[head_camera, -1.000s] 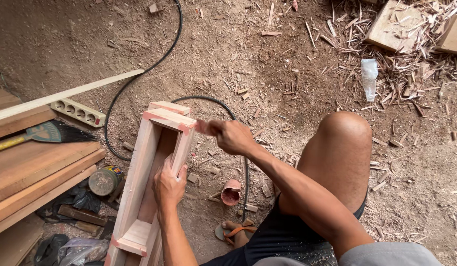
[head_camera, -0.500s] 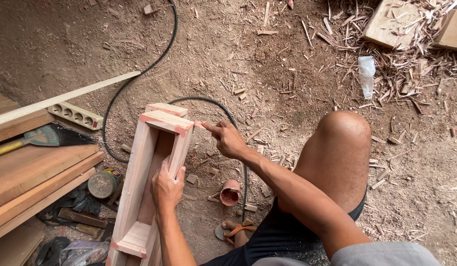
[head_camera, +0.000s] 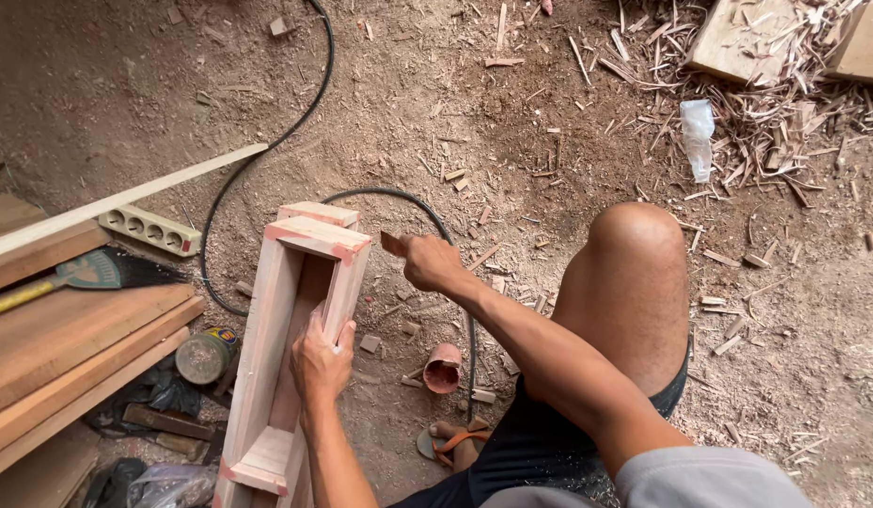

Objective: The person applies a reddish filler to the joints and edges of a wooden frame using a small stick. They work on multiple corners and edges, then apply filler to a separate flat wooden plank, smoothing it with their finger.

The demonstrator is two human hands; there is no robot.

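A long open wooden box frame (head_camera: 267,348) with pinkish smears at its joints stands on the sawdust floor in front of me. My left hand (head_camera: 321,358) grips its right side wall about halfway along, fingers curled over the edge. My right hand (head_camera: 432,261) hovers just right of the frame's far corner, closed on a small flat piece (head_camera: 393,244) that points toward that corner. My bare knee (head_camera: 634,273) is bent up to the right.
Stacked planks (head_camera: 70,348) and a thin strip lie at left with a broom (head_camera: 98,271), a power strip (head_camera: 149,230) and a small tin (head_camera: 203,355). A black cable (head_camera: 267,150) loops behind the frame. A small pink cup (head_camera: 443,368) and offcuts lie nearby.
My right hand has drawn slightly away from the frame's far corner, to the right. My left hand stays on the side wall.
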